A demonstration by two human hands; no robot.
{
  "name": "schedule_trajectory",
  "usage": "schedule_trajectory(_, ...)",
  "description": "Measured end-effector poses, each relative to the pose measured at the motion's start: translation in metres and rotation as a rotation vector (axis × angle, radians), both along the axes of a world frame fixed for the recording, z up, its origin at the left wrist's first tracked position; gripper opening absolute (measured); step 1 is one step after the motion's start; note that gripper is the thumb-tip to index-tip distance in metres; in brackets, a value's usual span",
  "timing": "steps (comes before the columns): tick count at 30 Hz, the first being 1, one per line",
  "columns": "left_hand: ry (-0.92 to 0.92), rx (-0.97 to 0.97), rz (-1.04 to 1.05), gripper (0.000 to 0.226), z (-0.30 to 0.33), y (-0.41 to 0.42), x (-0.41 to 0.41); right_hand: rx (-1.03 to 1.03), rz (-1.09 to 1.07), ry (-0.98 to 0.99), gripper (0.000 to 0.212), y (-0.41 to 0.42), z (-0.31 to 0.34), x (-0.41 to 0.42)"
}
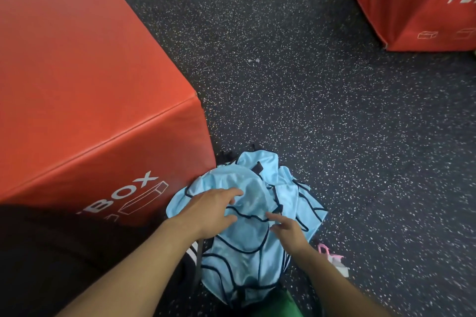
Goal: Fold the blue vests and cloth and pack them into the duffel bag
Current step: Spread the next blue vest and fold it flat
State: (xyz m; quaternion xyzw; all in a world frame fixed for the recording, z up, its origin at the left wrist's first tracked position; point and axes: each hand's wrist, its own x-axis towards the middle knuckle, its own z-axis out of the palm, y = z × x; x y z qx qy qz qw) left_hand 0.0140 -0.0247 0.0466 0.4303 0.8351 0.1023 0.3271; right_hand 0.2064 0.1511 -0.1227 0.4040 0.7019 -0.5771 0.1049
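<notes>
A crumpled heap of light blue vests (247,216) with dark trim is seen on the speckled rubber floor (309,100), just beside a large red plyo box (85,100). The heap appears to be piled on a dark bag with white stripes (193,252), presumably the duffel bag, though most of it is hidden. The left hand (210,211) is laid on top of the heap with fingers spread and relaxed, nothing being gripped. The right hand (288,230) is held just above the fabric, fingers loosely extended, holding nothing. The sorting step is judged to be in hand: no vest is folded yet. A single vest must next be pinched by its trim and drawn free of the tangle. A second red box (417,5) is seen well apart, and a small pink object (332,257) lies near the right wrist.
</notes>
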Motion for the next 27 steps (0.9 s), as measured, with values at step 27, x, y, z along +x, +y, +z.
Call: schedule_trajectory(27, -0.001, 0.116, 0.118, 0.067, 0.033, -0.008, -0.007, -0.342, -0.064, 0.121, 0.035, -0.037, 0.112, -0.043)
